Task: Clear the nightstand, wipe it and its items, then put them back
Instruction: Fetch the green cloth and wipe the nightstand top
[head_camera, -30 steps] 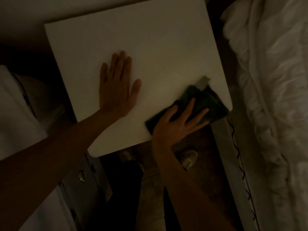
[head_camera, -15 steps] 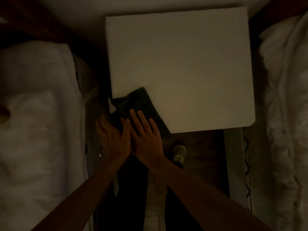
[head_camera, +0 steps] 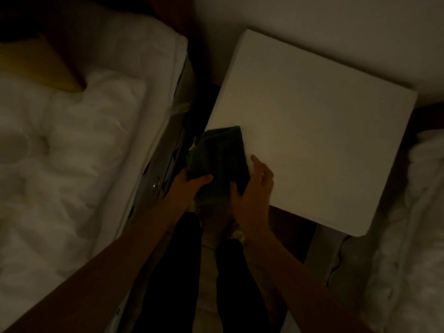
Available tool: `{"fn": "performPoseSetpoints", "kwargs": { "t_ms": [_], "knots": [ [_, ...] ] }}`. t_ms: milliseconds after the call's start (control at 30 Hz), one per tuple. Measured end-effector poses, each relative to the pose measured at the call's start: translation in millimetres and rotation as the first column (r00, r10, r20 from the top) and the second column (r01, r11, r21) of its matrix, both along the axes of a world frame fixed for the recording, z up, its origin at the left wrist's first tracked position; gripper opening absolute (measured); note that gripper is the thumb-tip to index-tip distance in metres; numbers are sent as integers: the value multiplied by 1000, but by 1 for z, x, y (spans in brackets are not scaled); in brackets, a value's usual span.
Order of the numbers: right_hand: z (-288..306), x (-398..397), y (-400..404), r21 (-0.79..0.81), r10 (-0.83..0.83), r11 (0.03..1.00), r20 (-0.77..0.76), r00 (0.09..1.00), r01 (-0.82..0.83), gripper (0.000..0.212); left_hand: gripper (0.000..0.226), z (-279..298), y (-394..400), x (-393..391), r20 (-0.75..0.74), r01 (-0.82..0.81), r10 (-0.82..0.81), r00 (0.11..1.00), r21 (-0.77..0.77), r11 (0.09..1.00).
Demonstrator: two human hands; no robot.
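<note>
We see the dark green cloth (head_camera: 217,162) at the near left corner of the white nightstand (head_camera: 312,140), partly over its left edge. Its long axis runs from the near left up toward the far right, and its far tip rests on the top surface. Our left hand (head_camera: 189,186) grips the cloth's near left side, thumb laid across the top of the fabric. Our right hand (head_camera: 254,188) holds the near right side, thumb curled onto the cloth and fingers extended along the nightstand's top. Both forearms reach in from the bottom, converging at the cloth. A white bed (head_camera: 72,152) lies to the left, with more white bedding (head_camera: 413,236) on the right.
</note>
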State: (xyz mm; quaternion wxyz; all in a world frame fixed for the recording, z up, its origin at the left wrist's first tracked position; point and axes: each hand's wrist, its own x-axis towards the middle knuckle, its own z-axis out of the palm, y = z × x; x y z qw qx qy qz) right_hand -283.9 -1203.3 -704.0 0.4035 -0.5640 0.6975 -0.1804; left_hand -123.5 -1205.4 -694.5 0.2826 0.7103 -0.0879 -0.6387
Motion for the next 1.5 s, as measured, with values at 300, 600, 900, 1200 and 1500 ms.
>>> {"fn": "performPoseSetpoints", "kwargs": {
  "t_ms": [300, 600, 900, 1200, 1500],
  "knots": [
    [23, -13, 24, 336, 74, 928, 259, 963, -162, 62, 45, 6, 42, 3, 115, 126, -135, 984, 81, 989],
    [50, -54, 80, 500, 231, 819, 164, 959, -283, 41, 66, 38, 107, -6, 30, 308, -307, 951, -64, 949],
    [99, -50, 98, 420, 465, 808, -25, 885, -413, 39, 41, 84, 123, 7, 588, 868, -720, 370, 57, 493],
    [179, -58, 58, 287, 389, 870, 100, 916, -400, 16, 19, 165, 92, 35, 375, 689, -591, 714, -224, 690],
    [246, -35, 41, 397, -146, 914, 508, 849, -81, 50, 65, 205, 61, 34, -105, 250, -269, 957, -164, 954]
  ]
}}
